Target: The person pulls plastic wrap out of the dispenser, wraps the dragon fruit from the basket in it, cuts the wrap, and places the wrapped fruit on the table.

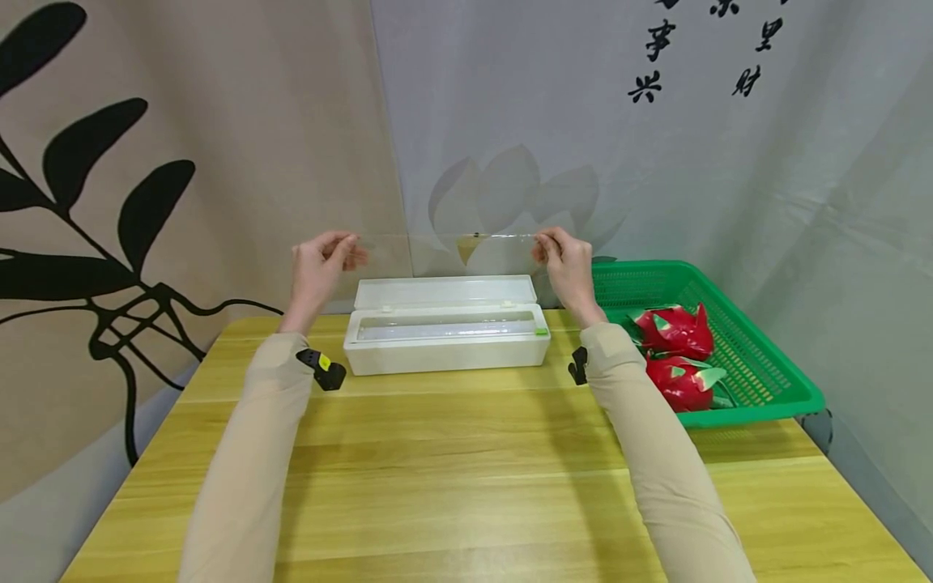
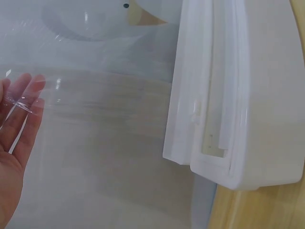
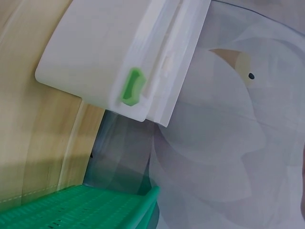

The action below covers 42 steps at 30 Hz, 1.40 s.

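White box [image 1: 446, 358], on the tabletop [image 1: 459, 470]: lid [image 1: 445, 291] back, presumably for access. Clear film [image 1: 503, 236]: held higher than the box. Left hand [image 1: 326, 263]: grip pinching one end, toward the box's left. Right hand [image 1: 568, 263]: pinching the other, toward its right; wide spread, I judge, keeps film taut. Green basket [image 1: 751, 416], two red fruits [image 1: 674, 334] inside: right of the box.

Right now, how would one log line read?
left fingers: pinching clear film; right fingers: pinching film; white box: lid raised; green basket: two dragon fruits visible
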Available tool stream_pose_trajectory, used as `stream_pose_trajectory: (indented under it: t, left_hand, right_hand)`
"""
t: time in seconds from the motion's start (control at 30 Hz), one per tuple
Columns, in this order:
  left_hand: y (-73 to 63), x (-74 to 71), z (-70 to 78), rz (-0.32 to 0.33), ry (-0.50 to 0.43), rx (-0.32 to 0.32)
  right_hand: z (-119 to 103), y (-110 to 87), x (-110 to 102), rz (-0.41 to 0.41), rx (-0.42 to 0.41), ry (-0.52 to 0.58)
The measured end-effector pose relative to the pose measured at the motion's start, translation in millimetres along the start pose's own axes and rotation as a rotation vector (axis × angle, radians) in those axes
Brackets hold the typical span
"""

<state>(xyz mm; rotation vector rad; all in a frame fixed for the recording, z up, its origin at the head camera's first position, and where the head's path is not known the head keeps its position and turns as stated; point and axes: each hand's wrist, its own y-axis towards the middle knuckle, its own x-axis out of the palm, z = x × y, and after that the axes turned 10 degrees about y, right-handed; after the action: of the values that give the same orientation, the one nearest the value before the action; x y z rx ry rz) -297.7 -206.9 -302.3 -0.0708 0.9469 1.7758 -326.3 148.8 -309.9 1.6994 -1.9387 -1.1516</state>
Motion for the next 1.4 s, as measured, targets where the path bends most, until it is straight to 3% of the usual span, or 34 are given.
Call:
stream_pose_trajectory:
  t: [0.8, 1.07, 1.4]
  left_hand:
    - [6.9, -6.8, 7.8, 0.001, -0.009, 0.013]
    - [9.8, -10.8, 13.6, -0.010, -0.046, -0.014]
    - [2.8, -26.0, 43.4, -0.023, -0.059, -0.017]
  right_hand:
    - [-11, 10.1, -6, 0.022, -0.062, 0.037]
    - [-18, 14.4, -7, 0.032, -0.052, 0.045]
    - [-23, 18.3, -8, 0.038, -0.065, 0.020]
